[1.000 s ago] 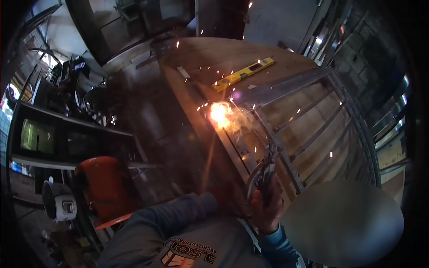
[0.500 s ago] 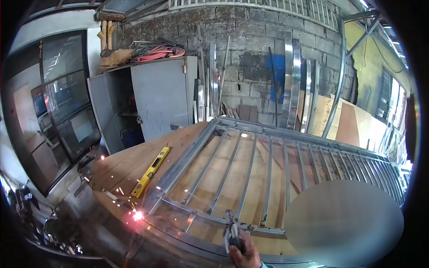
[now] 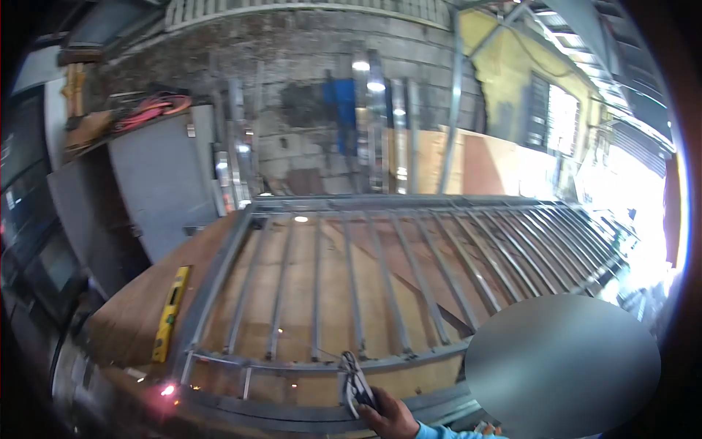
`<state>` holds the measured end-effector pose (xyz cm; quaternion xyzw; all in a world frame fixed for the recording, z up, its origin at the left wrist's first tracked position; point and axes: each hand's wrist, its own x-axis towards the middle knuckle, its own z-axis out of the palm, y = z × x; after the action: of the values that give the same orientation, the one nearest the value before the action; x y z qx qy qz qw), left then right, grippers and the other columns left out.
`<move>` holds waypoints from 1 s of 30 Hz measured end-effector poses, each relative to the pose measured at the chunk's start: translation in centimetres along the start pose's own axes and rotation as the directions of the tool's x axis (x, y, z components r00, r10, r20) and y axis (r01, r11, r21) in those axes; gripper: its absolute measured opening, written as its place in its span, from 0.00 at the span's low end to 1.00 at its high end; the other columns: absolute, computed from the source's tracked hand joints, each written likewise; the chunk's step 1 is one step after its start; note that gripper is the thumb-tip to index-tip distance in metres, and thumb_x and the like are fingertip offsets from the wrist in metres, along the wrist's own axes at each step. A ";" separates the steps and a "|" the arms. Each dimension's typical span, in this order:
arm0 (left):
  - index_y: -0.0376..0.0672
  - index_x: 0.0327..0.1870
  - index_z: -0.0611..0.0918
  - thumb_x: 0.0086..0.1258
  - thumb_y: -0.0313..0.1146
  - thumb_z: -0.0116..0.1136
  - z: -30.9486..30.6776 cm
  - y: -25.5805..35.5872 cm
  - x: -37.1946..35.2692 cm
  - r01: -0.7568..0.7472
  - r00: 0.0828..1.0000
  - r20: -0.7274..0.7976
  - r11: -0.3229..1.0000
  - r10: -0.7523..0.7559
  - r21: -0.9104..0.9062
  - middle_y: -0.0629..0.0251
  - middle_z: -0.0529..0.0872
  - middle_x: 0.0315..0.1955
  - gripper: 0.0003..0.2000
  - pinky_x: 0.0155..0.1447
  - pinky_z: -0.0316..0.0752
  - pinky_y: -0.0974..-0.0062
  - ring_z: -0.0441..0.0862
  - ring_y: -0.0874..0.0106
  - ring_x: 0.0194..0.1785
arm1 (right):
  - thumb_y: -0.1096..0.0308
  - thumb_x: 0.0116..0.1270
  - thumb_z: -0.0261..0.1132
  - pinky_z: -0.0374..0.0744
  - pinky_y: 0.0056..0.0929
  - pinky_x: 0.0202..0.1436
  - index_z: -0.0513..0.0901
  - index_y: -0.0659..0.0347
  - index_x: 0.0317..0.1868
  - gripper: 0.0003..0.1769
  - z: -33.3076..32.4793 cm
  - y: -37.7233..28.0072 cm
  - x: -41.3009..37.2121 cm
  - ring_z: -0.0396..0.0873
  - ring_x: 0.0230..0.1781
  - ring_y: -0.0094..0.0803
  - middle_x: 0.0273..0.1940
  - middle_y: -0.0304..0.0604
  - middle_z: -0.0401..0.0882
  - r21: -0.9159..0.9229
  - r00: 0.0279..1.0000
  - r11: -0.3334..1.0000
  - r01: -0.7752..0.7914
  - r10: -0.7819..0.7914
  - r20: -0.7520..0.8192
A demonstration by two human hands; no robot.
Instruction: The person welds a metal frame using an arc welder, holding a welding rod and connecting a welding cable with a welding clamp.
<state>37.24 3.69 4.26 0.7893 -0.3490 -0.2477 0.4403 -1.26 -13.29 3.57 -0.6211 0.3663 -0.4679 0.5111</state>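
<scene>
My right hand (image 3: pixel 393 415), in a light blue sleeve, comes in at the bottom middle, wrapped round a pair of metal pliers (image 3: pixel 355 384). Their silver jaws point up and away, overlapping the near rail of a large metal grille (image 3: pixel 318 293) with many parallel bars. The grille lies flat on a plywood surface (image 3: pixel 135 314). At its near left corner glows a bright pink-white spot (image 3: pixel 168 391) with small sparks around it. My left hand does not show. A blurred oval covers the lower right.
A yellow spirit level (image 3: pixel 171 314) lies left of the grille. Beyond it stands a grey metal cabinet (image 3: pixel 161 175) with a coiled red hose (image 3: pixel 153 111) on top. Metal lengths (image 3: pixel 376 124) lean against the block wall, beside plywood sheets (image 3: pixel 482 164).
The view has swung right, so the grille, level and cabinet appear further left. My right hand still grips the pliers. Fewer sparks show around the bright spot.
</scene>
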 end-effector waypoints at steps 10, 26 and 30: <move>0.35 0.71 0.73 0.84 0.40 0.50 -8.6 18.2 3.0 -0.472 0.575 0.215 0.536 0.789 -0.700 0.53 0.89 0.44 0.22 0.25 0.61 0.80 0.64 0.85 0.21 | 0.65 0.76 0.62 0.78 0.26 0.33 0.74 0.63 0.60 0.17 1.2 -8.3 -3.1 0.78 0.30 0.24 0.33 0.36 0.79 0.391 0.913 0.913 -0.121 0.256 -0.317; 0.34 0.50 0.87 0.67 0.24 0.66 -12.9 29.2 6.9 -0.494 -0.344 0.303 0.104 0.889 -0.863 0.46 0.90 0.40 0.11 0.22 0.57 0.79 0.72 0.75 0.20 | 0.57 0.81 0.58 0.70 0.18 0.25 0.77 0.57 0.59 0.15 -0.4 -13.3 -7.5 0.73 0.27 0.18 0.35 0.35 0.78 -0.165 0.368 0.957 0.237 -0.246 -0.897; 0.34 0.50 0.87 0.69 0.28 0.67 -12.5 28.5 7.5 -0.432 -0.295 0.370 0.222 0.881 -0.874 0.50 0.89 0.35 0.12 0.22 0.60 0.75 0.74 0.72 0.20 | 0.56 0.80 0.57 0.74 0.25 0.32 0.70 0.65 0.67 0.25 -1.7 -16.6 -8.2 0.76 0.34 0.27 0.43 0.44 0.79 -0.183 0.348 0.928 0.325 -0.297 -0.889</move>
<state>41.30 -6.06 34.46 0.0082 -0.8501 -0.3830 0.3614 -5.66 -2.61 18.16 -0.3207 0.4520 -0.8202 0.1416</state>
